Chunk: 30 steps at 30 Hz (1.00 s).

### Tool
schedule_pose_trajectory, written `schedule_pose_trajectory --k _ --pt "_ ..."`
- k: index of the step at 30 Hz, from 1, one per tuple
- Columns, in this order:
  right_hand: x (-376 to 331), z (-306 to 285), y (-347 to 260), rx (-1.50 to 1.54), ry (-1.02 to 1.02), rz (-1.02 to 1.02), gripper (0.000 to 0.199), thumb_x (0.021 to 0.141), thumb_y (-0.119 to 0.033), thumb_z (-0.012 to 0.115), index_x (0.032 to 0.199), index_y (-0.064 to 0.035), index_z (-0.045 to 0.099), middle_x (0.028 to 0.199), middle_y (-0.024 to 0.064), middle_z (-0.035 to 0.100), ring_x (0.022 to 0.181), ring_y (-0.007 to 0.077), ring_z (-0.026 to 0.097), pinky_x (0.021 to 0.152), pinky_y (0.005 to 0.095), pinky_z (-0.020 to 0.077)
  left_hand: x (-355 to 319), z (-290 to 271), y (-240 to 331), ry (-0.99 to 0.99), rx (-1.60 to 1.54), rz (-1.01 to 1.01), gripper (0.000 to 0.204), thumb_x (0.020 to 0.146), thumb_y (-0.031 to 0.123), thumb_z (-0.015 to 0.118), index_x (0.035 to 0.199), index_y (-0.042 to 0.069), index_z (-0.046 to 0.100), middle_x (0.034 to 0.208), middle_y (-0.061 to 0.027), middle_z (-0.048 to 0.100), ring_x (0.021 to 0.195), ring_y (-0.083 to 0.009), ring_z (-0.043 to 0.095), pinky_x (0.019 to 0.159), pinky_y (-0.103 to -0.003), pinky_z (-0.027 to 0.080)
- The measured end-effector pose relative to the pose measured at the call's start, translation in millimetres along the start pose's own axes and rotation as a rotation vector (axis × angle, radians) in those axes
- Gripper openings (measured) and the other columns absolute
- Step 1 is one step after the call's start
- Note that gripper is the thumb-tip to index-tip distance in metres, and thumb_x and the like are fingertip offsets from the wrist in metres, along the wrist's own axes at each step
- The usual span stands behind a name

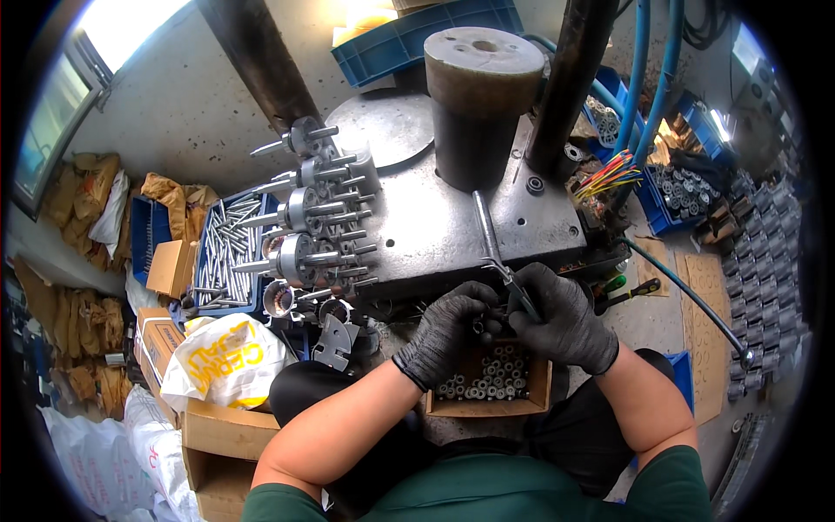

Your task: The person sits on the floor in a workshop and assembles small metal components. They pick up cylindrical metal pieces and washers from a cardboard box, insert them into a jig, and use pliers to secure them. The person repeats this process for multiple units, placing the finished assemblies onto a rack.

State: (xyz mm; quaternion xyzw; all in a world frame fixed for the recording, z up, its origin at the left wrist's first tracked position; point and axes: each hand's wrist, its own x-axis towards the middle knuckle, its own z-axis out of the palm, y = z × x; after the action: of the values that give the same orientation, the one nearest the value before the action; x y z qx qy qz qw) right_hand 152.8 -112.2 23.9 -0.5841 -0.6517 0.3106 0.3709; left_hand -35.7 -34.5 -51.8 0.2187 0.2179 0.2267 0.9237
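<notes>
Both my hands wear dark gloves and meet over a small cardboard box (pixel 537 402) of several small metal rings on my lap. My left hand (pixel 445 335) pinches a small metal part (pixel 481 324) between its fingertips. My right hand (pixel 561 317) grips pliers (pixel 513 285) whose jaws point up and left toward that part. Just beyond my hands lies the grey steel press table (pixel 435 235) with a long metal rod (pixel 485 224) resting on it.
A thick cylinder (pixel 483 96) stands on the press table. Finished assemblies with shafts and studs (pixel 313 217) are lined up at its left edge. A blue crate of steel shafts (pixel 228 248), cardboard boxes (pixel 222 444) and sacks sit left; blue bins of parts (pixel 683 196) and stacked castings (pixel 761 270) right.
</notes>
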Motion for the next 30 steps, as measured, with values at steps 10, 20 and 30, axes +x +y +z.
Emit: schedule_pose_trajectory --k 10,20,30 --pt "0.0 0.2 8.7 0.101 0.058 0.016 0.028 0.087 -0.002 0.068 0.113 -0.0048 0.057 0.086 0.0096 0.068 0.077 0.0172 0.07 0.072 0.0329 0.0571 0.6 14.9 -8.1 -0.089 -0.03 -0.141 0.032 0.093 0.028 0.072 0.116 0.008 0.062 0.098 -0.0047 0.064 0.083 -0.0153 0.063 0.071 -0.027 0.051" --pt "3.5 -2.5 15.4 0.336 0.136 0.142 0.055 0.081 -0.01 0.076 0.13 -0.0033 0.054 0.112 0.0175 0.063 0.103 0.0213 0.066 0.091 0.0367 0.0535 -0.9 14.3 6.1 0.086 0.137 0.075 0.024 0.095 0.027 0.073 0.108 0.011 0.06 0.096 -0.0033 0.065 0.082 -0.012 0.063 0.071 -0.026 0.052" --pt "9.7 -19.8 6.8 -0.547 0.17 -0.324 0.062 0.061 0.006 0.065 0.122 -0.0046 0.066 0.102 0.0193 0.064 0.093 0.0383 0.064 0.083 0.047 0.0536 -2.8 11.4 38.4 0.217 0.021 0.202 0.013 0.096 0.014 0.068 0.101 0.005 0.06 0.098 -0.0089 0.067 0.089 -0.0177 0.065 0.08 -0.028 0.055"
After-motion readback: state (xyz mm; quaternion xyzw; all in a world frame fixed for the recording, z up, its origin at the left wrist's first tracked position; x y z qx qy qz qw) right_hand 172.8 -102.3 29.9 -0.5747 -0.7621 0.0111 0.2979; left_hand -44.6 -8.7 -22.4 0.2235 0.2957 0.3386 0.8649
